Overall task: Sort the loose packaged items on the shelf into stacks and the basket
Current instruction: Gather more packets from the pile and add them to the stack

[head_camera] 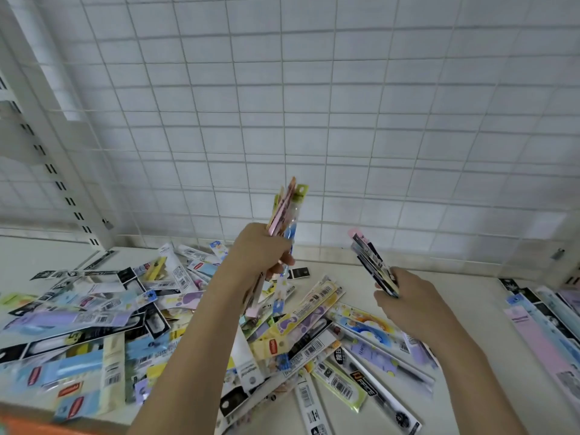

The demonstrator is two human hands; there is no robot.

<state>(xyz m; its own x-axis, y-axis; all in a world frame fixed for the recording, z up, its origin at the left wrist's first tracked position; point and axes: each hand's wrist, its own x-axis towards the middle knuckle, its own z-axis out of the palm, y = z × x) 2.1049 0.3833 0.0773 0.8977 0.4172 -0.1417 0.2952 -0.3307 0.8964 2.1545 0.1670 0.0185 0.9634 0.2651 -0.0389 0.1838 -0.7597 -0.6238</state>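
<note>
A big loose pile of long flat packaged items [131, 321] covers the white shelf [464, 296] from the left edge to the middle. My left hand [257, 255] is raised above the pile and grips an upright bundle of pink, green and blue packets [287, 211]. My right hand [405, 299] hovers over the shelf to the right and grips a smaller bundle of dark packets [370, 262] with a pink end. A tidy stack of packets [546, 321] lies at the far right. No basket is in sight.
A white wire grid panel [314, 120] backs the shelf. A slotted upright post [59, 183] stands at the left. An orange edge [28, 426] shows at the bottom left corner. Bare shelf surface lies between the pile and the right stack.
</note>
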